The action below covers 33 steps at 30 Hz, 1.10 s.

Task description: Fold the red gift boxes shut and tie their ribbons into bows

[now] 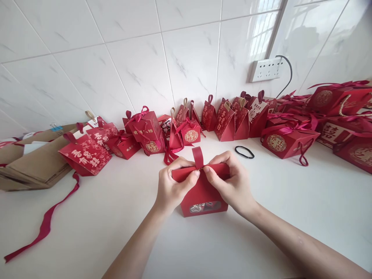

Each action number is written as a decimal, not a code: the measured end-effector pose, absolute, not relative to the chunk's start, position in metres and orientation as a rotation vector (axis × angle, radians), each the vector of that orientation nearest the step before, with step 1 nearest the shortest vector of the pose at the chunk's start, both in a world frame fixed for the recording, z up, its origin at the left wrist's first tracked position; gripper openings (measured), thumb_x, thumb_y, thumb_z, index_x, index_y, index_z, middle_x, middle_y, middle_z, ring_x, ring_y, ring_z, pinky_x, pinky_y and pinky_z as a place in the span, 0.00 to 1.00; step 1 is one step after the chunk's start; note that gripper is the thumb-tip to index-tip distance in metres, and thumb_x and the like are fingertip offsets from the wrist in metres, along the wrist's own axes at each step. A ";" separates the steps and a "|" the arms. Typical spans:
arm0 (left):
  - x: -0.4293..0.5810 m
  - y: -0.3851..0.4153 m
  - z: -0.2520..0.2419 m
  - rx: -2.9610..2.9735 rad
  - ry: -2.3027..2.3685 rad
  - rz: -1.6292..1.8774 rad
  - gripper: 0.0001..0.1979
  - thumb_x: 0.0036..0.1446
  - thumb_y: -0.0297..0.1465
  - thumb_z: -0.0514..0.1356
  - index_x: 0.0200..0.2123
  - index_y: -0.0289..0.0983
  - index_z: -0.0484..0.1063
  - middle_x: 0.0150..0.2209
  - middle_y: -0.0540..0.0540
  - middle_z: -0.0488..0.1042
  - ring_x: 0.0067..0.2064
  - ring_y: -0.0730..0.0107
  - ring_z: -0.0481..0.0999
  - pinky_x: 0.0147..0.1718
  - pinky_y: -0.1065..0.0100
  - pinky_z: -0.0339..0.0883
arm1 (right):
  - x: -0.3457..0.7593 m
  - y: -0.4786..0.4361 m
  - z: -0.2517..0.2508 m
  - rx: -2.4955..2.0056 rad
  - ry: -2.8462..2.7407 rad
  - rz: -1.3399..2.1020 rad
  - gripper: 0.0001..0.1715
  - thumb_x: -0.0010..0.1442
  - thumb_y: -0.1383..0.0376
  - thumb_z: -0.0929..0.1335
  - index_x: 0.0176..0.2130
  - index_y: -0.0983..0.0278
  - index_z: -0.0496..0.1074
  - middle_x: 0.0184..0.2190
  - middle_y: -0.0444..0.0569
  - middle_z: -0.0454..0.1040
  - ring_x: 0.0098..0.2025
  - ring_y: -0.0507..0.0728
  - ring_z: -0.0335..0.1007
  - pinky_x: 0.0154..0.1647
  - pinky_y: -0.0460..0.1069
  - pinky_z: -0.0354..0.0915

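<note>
A red gift box point(202, 190) stands upright on the white table in front of me, with a small clear window low on its near face. Through the window some printed contents show. My left hand point(176, 182) pinches the top edge on the left, thumb in front and fingers behind. On the right, my right hand point(231, 180) grips the same edge in the same way. Both thumbs nearly meet at the middle, just under a red ribbon loop point(198, 157) that rises from the top. The fingers behind the box are mostly hidden.
Several finished-looking red boxes point(225, 122) line the tiled wall, with more stacked at right point(290, 139). Flat brown paper bags point(40, 166) lie at left. A loose red ribbon point(48, 221) trails over the table point(110, 217). A black hair tie point(244, 152) lies behind my right hand.
</note>
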State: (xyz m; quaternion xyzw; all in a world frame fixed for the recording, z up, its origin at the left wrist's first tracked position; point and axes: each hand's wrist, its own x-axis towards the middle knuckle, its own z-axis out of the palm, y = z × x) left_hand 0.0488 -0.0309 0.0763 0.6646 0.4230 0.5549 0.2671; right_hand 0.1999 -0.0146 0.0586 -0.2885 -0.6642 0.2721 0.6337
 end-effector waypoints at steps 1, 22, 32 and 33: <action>0.049 -0.031 0.076 1.802 1.129 1.506 0.03 0.53 0.29 0.61 0.28 0.37 0.74 0.28 0.49 0.77 0.32 0.71 0.77 0.32 0.74 0.72 | 0.200 -0.015 0.059 -0.662 -1.521 0.623 0.09 0.60 0.67 0.69 0.31 0.61 0.64 0.25 0.40 0.73 0.23 0.49 0.69 0.20 0.42 0.65; 0.050 -0.031 0.072 1.779 1.149 1.533 0.04 0.52 0.30 0.62 0.30 0.37 0.76 0.29 0.48 0.79 0.32 0.68 0.79 0.31 0.72 0.74 | 0.200 -0.014 0.056 -0.675 -1.523 0.618 0.10 0.62 0.62 0.68 0.31 0.61 0.64 0.25 0.42 0.72 0.23 0.50 0.69 0.19 0.43 0.65; 0.053 -0.029 0.070 1.808 1.180 1.557 0.03 0.52 0.30 0.63 0.31 0.37 0.77 0.30 0.48 0.80 0.32 0.69 0.79 0.32 0.73 0.75 | 0.201 -0.015 0.056 -0.666 -1.530 0.615 0.08 0.62 0.64 0.68 0.32 0.60 0.64 0.26 0.41 0.72 0.25 0.49 0.69 0.21 0.43 0.66; 0.053 -0.029 0.071 1.812 1.186 1.557 0.03 0.52 0.30 0.63 0.31 0.37 0.77 0.30 0.48 0.80 0.32 0.69 0.79 0.32 0.72 0.75 | 0.201 -0.015 0.056 -0.674 -1.531 0.614 0.08 0.62 0.63 0.68 0.32 0.60 0.64 0.26 0.42 0.72 0.25 0.50 0.69 0.21 0.43 0.66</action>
